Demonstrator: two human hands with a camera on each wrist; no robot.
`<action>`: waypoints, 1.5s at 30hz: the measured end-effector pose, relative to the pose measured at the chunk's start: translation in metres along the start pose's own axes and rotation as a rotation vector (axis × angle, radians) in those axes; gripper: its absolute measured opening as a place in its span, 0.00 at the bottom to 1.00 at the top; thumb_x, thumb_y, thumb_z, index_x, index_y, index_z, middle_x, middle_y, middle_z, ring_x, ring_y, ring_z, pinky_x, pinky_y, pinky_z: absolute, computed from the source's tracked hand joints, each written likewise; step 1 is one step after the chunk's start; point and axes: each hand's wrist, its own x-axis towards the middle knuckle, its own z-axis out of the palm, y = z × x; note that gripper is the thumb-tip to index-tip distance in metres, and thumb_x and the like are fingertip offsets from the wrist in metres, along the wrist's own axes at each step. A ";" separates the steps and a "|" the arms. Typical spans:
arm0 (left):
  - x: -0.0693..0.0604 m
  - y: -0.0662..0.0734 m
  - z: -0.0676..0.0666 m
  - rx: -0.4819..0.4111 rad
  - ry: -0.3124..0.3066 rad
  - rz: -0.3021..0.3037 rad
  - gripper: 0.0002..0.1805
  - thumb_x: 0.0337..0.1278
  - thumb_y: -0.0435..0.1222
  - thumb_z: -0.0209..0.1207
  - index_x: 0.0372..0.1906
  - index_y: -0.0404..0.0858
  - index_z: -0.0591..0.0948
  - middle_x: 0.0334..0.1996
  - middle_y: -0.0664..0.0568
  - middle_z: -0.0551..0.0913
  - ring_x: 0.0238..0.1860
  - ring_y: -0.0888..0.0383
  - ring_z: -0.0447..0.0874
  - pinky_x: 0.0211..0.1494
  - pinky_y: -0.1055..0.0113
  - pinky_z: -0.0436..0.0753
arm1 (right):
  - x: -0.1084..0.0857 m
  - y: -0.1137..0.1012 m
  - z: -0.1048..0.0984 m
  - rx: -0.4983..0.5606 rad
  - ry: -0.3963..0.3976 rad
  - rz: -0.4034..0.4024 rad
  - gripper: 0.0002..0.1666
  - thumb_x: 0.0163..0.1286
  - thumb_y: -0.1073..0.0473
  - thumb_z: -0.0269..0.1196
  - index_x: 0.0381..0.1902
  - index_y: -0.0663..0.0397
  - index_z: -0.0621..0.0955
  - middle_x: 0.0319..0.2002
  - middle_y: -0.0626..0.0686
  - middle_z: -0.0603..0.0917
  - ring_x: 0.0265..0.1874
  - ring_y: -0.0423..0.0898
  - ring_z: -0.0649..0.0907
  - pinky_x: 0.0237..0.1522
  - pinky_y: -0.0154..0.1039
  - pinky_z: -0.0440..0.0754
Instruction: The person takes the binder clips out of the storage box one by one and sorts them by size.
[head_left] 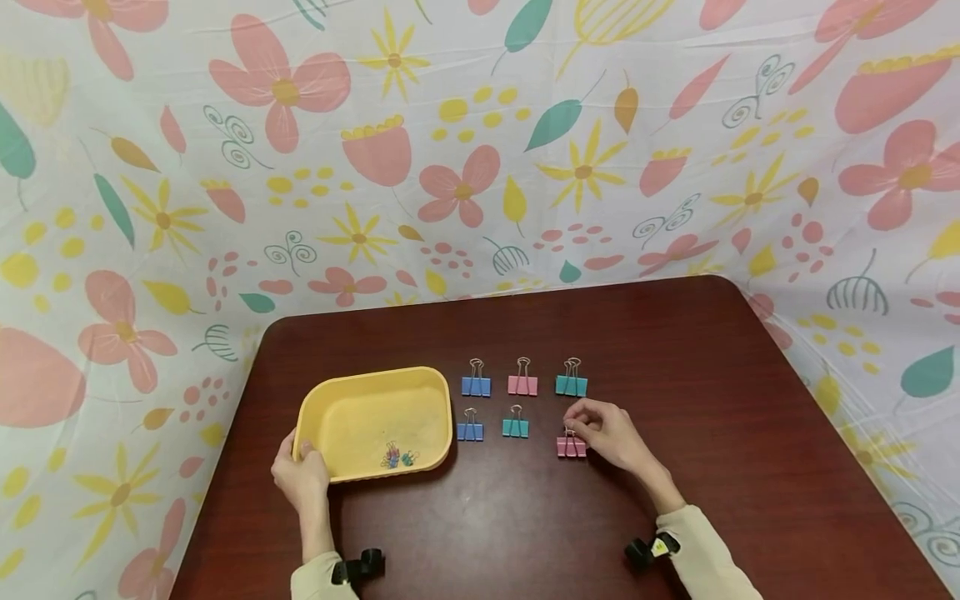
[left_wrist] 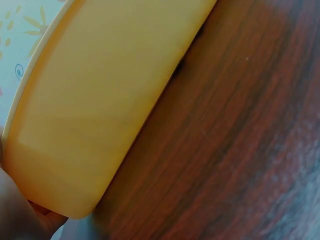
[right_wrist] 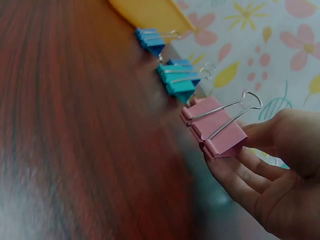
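Observation:
My left hand (head_left: 302, 479) grips the left end of a yellow plastic tray (head_left: 375, 379), thumb over its rim; the left wrist view shows the tray's outer wall (left_wrist: 95, 115) close up. At the front right of two rows, my right hand (head_left: 611, 435) pinches a pink binder clip (head_left: 572, 447). In the right wrist view that pink clip (right_wrist: 215, 127) sits at the fingertips with its wire handles up. Left of it in the front row stand a teal clip (head_left: 515, 427) and a blue clip (head_left: 470, 432).
The back row holds a blue clip (head_left: 476, 386), a pink clip (head_left: 522, 385) and a teal clip (head_left: 572, 386). Several small colored pieces (head_left: 393, 456), too small to make out, lie inside the tray. A flowered cloth (head_left: 465, 183) hangs behind the brown table (head_left: 675, 358).

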 end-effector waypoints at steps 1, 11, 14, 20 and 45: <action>0.000 0.000 0.000 -0.001 0.001 0.000 0.23 0.74 0.29 0.44 0.68 0.32 0.76 0.61 0.28 0.77 0.52 0.38 0.80 0.29 0.85 0.68 | 0.000 0.002 0.000 -0.004 0.004 0.004 0.05 0.69 0.59 0.68 0.38 0.55 0.85 0.28 0.50 0.87 0.22 0.40 0.83 0.27 0.32 0.78; 0.000 -0.003 -0.001 -0.002 -0.004 -0.002 0.23 0.74 0.29 0.45 0.68 0.32 0.76 0.61 0.27 0.77 0.53 0.36 0.79 0.29 0.85 0.68 | 0.004 0.008 0.005 -0.025 0.070 0.023 0.02 0.69 0.62 0.68 0.38 0.54 0.85 0.31 0.51 0.89 0.26 0.41 0.87 0.27 0.31 0.79; 0.000 -0.002 -0.001 -0.008 -0.004 -0.005 0.23 0.74 0.29 0.44 0.68 0.32 0.76 0.61 0.27 0.77 0.53 0.37 0.79 0.28 0.85 0.68 | 0.006 0.007 0.007 -0.047 0.099 0.015 0.02 0.68 0.63 0.68 0.38 0.55 0.86 0.32 0.51 0.89 0.28 0.41 0.87 0.28 0.31 0.79; 0.000 -0.002 0.000 -0.012 -0.006 -0.004 0.23 0.74 0.29 0.44 0.67 0.32 0.76 0.61 0.28 0.78 0.51 0.39 0.80 0.28 0.85 0.69 | 0.008 0.009 0.009 -0.088 0.173 0.002 0.03 0.66 0.65 0.68 0.38 0.56 0.86 0.32 0.52 0.90 0.29 0.42 0.88 0.30 0.30 0.80; 0.000 -0.002 0.001 -0.022 -0.013 0.002 0.23 0.75 0.29 0.43 0.68 0.31 0.75 0.62 0.27 0.77 0.53 0.38 0.80 0.28 0.86 0.68 | 0.013 -0.016 0.002 0.004 0.242 -0.033 0.05 0.71 0.61 0.66 0.41 0.54 0.88 0.39 0.53 0.91 0.37 0.44 0.88 0.40 0.31 0.84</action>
